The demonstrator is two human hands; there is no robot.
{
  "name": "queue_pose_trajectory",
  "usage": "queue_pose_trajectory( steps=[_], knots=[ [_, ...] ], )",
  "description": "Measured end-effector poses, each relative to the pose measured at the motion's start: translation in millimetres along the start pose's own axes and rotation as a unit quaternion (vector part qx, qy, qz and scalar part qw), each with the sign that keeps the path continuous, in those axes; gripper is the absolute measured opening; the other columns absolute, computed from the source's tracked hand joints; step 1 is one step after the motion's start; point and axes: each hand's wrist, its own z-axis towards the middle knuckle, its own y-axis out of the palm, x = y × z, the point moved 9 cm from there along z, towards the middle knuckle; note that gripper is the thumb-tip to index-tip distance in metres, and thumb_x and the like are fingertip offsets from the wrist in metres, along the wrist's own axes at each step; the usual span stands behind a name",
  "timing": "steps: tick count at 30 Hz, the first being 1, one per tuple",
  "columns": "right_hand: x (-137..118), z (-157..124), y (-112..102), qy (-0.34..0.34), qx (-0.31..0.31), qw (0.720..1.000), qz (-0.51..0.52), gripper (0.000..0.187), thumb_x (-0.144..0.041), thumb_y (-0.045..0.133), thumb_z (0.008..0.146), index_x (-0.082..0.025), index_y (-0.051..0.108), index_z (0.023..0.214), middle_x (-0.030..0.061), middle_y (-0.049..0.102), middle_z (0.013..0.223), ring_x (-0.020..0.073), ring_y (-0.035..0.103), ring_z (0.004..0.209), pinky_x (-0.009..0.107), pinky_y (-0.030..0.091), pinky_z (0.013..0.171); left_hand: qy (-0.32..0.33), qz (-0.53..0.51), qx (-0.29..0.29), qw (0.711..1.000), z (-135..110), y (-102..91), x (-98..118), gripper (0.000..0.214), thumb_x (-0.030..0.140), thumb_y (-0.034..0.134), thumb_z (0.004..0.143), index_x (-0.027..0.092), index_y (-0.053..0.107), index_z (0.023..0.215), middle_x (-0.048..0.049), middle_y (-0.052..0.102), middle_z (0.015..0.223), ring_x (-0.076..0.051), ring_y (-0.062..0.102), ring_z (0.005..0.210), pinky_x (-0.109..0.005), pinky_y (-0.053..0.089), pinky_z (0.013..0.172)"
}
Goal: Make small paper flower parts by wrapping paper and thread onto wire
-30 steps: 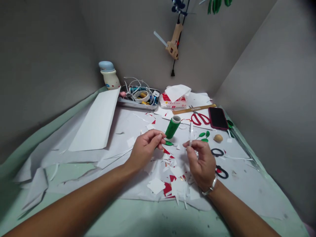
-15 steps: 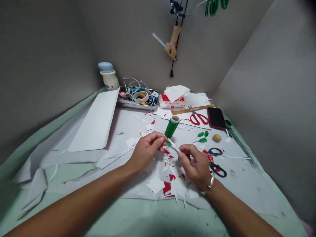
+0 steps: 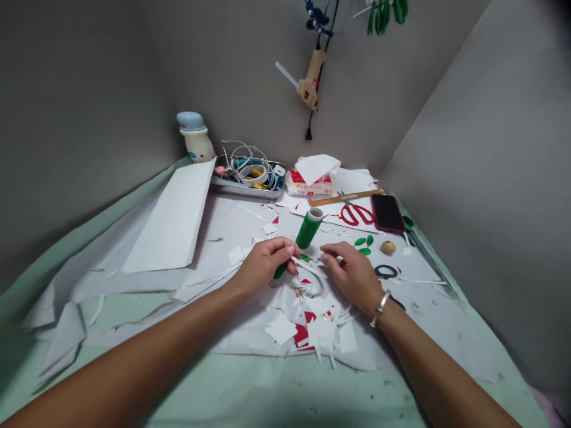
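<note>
My left hand (image 3: 270,261) is closed in a pinch on one end of a narrow white paper strip (image 3: 312,270), which curves away to the right. A green leaf-like piece (image 3: 280,271) shows beneath its fingers. To the right, my right hand (image 3: 352,273) has its thumb and fingers drawn together; whatever lies between them is too small to make out. Just behind the hands stands a spool of green thread (image 3: 309,229), upright and slightly tilted in view. Small green leaves (image 3: 364,242) lie beyond the right hand, beside a round brown ball (image 3: 388,247).
Paper scraps (image 3: 282,329) litter the covered table. Black-handled scissors (image 3: 386,271) are partly hidden behind my right wrist. Red scissors (image 3: 357,214), a phone (image 3: 387,213), a tissue pack (image 3: 308,183) and a metal tray (image 3: 236,190) sit farther back. A glue gun (image 3: 311,83) hangs above.
My right hand has moved off the white strip's end, slightly up and turned over. The strip now curves loosely from my left hand, which has stayed nearly in place.
</note>
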Motion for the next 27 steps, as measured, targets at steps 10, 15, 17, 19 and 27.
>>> queue_pose_trajectory(
  steps=[10,15,17,19,27],
  knots=[
    [-29.9,-1.0,39.9,-0.078,-0.232,0.890,-0.384,0.024,-0.002,0.048,0.086,-0.013,0.066,0.098,0.0160,0.064,0.097,0.0278,0.061,0.089,0.033,0.045,0.061,-0.008,-0.047,-0.010,0.999,-4.4,4.0,7.8,0.013,0.030,0.063,0.081,0.018,0.065,0.077,-0.0021,0.062,0.062,-0.013,0.056,0.058,-0.027,0.041,0.062],
    [-22.1,5.5,35.1,-0.067,-0.219,0.896,-0.380,0.025,-0.002,0.044,0.087,-0.012,0.065,0.097,0.0175,0.064,0.096,0.0288,0.062,0.088,0.033,0.044,0.062,0.008,-0.016,0.023,1.000,-5.2,-2.1,16.0,0.014,0.030,0.061,0.083,0.018,0.065,0.076,-0.0009,0.061,0.057,-0.012,0.055,0.055,-0.024,0.039,0.057],
    [-13.3,7.1,26.8,-0.052,-0.206,0.902,-0.376,0.022,-0.004,0.046,0.087,-0.012,0.065,0.095,0.0172,0.064,0.095,0.0281,0.062,0.085,0.033,0.043,0.061,0.007,-0.012,0.034,0.999,-4.9,-4.8,16.9,0.015,0.031,0.061,0.083,0.018,0.065,0.077,-0.0013,0.062,0.057,-0.013,0.054,0.055,-0.024,0.038,0.055],
    [-3.4,9.1,12.8,-0.030,-0.187,0.909,-0.371,0.018,-0.009,0.048,0.087,-0.013,0.065,0.091,0.0161,0.065,0.092,0.0263,0.063,0.081,0.032,0.042,0.060,0.009,-0.022,0.037,0.999,-4.0,-6.6,17.0,0.014,0.030,0.062,0.083,0.017,0.065,0.078,-0.0022,0.062,0.059,-0.014,0.056,0.057,-0.025,0.038,0.056],
    [61.2,20.2,-34.2,0.265,-0.050,0.952,0.146,0.014,-0.024,0.050,0.081,-0.019,0.055,0.069,0.0049,0.066,0.066,0.0164,0.058,0.053,0.026,0.040,0.046,-0.007,0.005,0.040,0.999,-1.8,-6.8,12.6,0.016,0.031,0.059,0.085,0.018,0.065,0.078,-0.0019,0.062,0.057,-0.013,0.053,0.054,-0.025,0.033,0.050]
  ],
)
